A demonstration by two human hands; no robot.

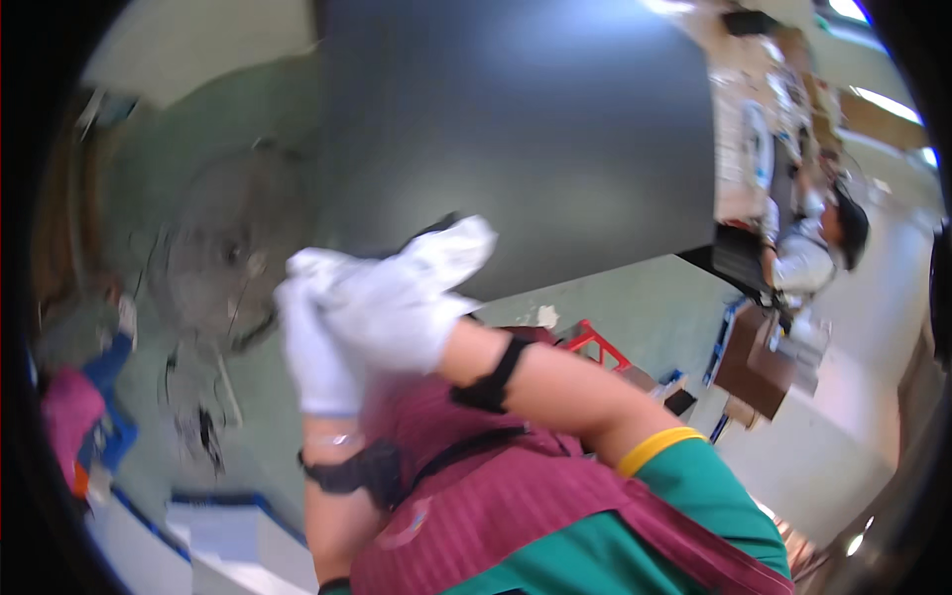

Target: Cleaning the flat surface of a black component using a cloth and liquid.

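Note:
My left hand (319, 342) and my right hand (392, 315), both in white gloves, are close together in front of my body, by the near left corner of a large dark tabletop (526, 149). A crumpled white cloth (454, 248) is bunched between them, one end of it jutting out over the table's edge. Both hands look closed on it, though motion blur smears the fingers and the right hand partly hides the left. A small dark patch shows behind the cloth; I cannot tell what it is.
A large round floor fan (233, 248) stands left of the table. Further left is a person in pink (74, 421). Another person in a dark cap (808, 253) works at the right. A red frame (595, 345) and a brown box (754, 362) sit near my right arm.

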